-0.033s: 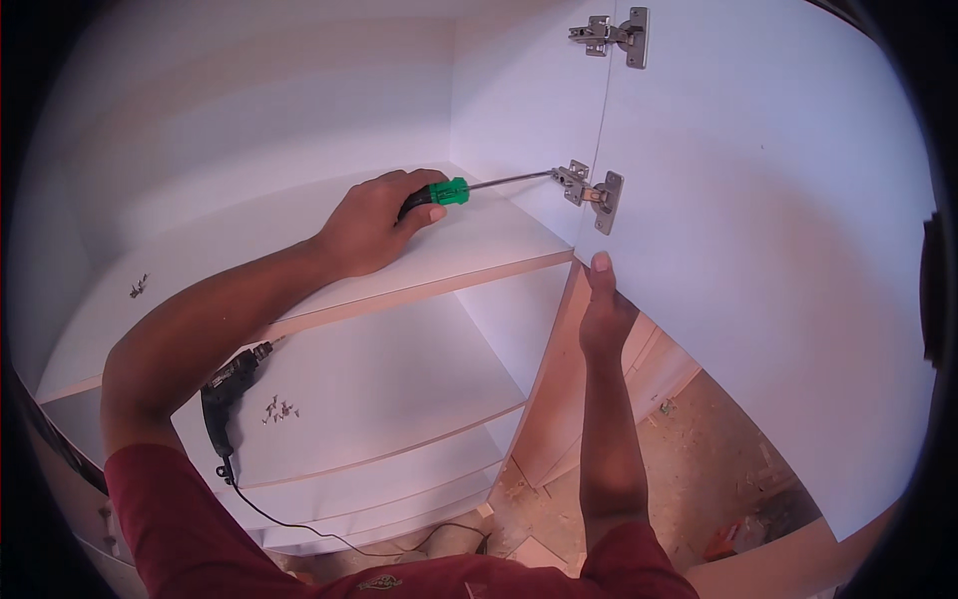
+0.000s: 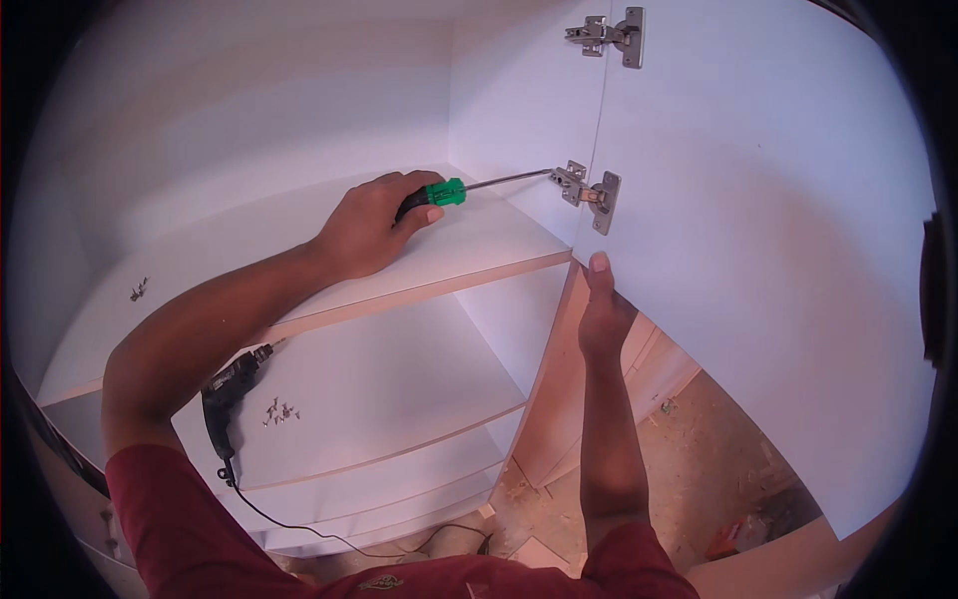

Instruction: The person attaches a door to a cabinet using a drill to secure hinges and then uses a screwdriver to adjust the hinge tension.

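Observation:
My left hand (image 2: pixel 364 228) is closed round the black and green handle of a screwdriver (image 2: pixel 449 192). Its long shaft points right, and the tip meets the arm of the lower metal hinge (image 2: pixel 586 192), which joins the white cabinet door (image 2: pixel 758 250) to the cabinet's side wall. Below that hinge, my right hand (image 2: pixel 605 317) grips the door's bottom edge. The thumb lies on the near face, and the fingers are hidden behind the door. A second hinge (image 2: pixel 611 38) of the same kind sits higher up.
Small screws (image 2: pixel 140 290) lie on the upper shelf (image 2: pixel 489 232), left of my forearm. On the shelf below (image 2: pixel 399 369) rest a black power drill (image 2: pixel 228 394) and several more screws (image 2: pixel 280 411). The drill's cord (image 2: pixel 299 526) trails over the front toward the littered floor (image 2: pixel 689 459).

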A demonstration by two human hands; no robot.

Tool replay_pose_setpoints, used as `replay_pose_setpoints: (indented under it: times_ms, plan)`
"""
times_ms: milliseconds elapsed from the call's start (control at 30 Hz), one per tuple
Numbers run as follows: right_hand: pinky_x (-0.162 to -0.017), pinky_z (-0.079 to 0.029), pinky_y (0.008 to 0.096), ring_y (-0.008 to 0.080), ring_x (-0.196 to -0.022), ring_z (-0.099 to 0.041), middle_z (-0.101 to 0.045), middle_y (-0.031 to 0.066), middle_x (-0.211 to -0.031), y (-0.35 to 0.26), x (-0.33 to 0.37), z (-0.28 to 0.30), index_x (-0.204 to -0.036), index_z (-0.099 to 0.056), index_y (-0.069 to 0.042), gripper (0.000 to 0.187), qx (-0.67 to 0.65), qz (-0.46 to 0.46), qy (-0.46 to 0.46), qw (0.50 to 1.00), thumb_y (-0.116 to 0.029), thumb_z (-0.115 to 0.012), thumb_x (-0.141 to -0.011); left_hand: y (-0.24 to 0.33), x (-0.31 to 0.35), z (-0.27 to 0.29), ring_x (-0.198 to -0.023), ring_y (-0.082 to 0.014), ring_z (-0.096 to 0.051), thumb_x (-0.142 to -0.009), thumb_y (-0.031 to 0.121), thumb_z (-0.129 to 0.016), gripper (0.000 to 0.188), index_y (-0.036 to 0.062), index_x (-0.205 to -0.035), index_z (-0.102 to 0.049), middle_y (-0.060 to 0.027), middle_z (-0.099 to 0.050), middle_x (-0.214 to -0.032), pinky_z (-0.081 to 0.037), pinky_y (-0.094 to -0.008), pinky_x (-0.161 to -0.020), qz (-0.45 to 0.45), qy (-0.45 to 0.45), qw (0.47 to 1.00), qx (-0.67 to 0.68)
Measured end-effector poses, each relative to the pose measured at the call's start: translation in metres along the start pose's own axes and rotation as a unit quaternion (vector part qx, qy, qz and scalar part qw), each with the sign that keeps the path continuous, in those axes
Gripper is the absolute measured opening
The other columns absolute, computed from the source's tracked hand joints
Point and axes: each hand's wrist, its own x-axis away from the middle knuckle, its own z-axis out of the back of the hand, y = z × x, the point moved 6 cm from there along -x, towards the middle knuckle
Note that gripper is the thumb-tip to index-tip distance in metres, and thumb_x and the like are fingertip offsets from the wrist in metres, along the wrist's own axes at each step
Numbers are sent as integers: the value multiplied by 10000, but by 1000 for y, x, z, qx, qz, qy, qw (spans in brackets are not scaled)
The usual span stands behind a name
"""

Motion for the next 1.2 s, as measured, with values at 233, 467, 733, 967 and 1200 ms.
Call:
replay_pose_setpoints:
  times_ms: [233, 467, 733, 967, 1200]
  plan:
    - [-1041, -417, 358, 203, -1147, -557, -606, 110, -1216, -9, 3, -5, -1275, -543, 54, 355, -18, -14, 4, 1000, -114, -656, -982, -1, 1, 2, -949, -328, -635, -976, 252, -653, 404, 49, -1320, -590, -192, -666, -1091, -495, -397, -886, 1, 8, 1000, 2]
    - [-980, -446, 339, 169, -1041, -578, -635, 63, -1096, -13, 2, -3, -1152, -601, 29, 243, -20, -5, 31, 999, -120, -673, -975, 3, -3, -2, -934, -314, -635, -981, 261, -648, 411, 47, -1326, -588, -183, -664, -1074, -499, -392, -881, 29, -21, 999, -17]
    - [-950, -457, 325, 162, -1014, -584, -639, 49, -1064, -21, 2, -6, -1126, -614, 9, 197, -9, -2, 28, 1000, -92, -667, -966, -18, -2, 8, -955, -206, -671, -825, 104, -838, 450, 23, -1193, -593, -116, -673, -1051, -526, -335, -866, 23, 74, 990, 118]
    - [-927, -464, 317, 150, -991, -583, -640, 46, -1055, -20, 1, -8, -1110, -617, 10, 185, -30, 18, 37, 999, -83, -675, -960, 5, -7, 36, -935, -203, -689, -822, 128, -844, 479, 51, -1227, -602, -108, -683, -1021, -567, -322, -783, -89, 143, 985, -26]
    - [-919, -469, 323, 162, -968, -593, -648, 49, -1027, -16, 0, -8, -1085, -626, 17, 162, -14, 36, 32, 999, -76, -671, -960, 5, -13, 24, -783, -306, -696, -825, 256, -831, 516, 72, -1243, -592, -127, -658, -873, -578, -385, -671, -225, 116, 942, -221]
